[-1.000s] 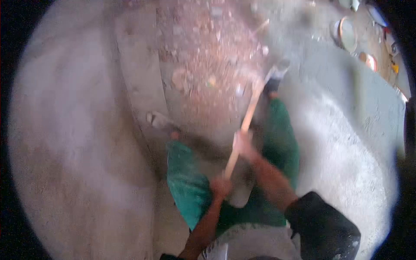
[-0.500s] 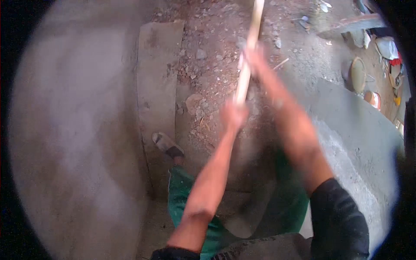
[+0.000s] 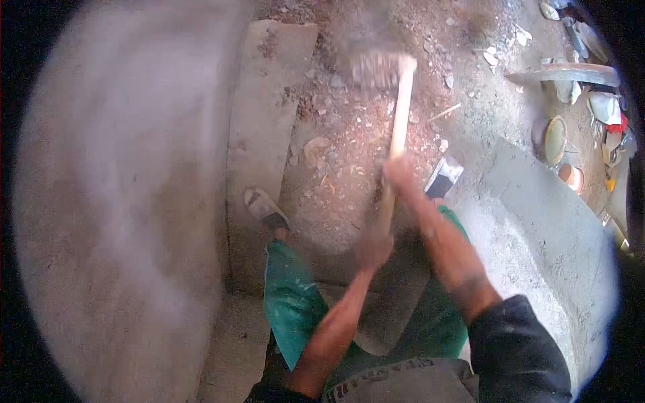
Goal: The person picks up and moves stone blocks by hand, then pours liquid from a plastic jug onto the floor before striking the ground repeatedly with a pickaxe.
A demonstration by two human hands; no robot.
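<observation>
A pale wooden handle [image 3: 402, 115] runs up from between my legs to a motion-blurred tool head [image 3: 377, 71] over reddish, stony soil [image 3: 356, 144]. Partway up the handle, my right hand [image 3: 400, 173] is wrapped round it. My left hand [image 3: 373, 250] grips the lower end, closer to my body, and looks smeared. The exact shape of the tool head cannot be made out. Loose stones and rubble lie beneath and around it.
My shoes [image 3: 264, 205] stand on either side of the rubble. A flat slab [image 3: 262, 121] borders it on the left. To the right are a grey concrete surface [image 3: 537, 195], a round bucket [image 3: 555, 140], a small container [image 3: 572, 178] and a long board [image 3: 571, 74].
Both hands have come down toward my body with the handle. The tool head now shows over the soil, and my right shoe has come into sight.
</observation>
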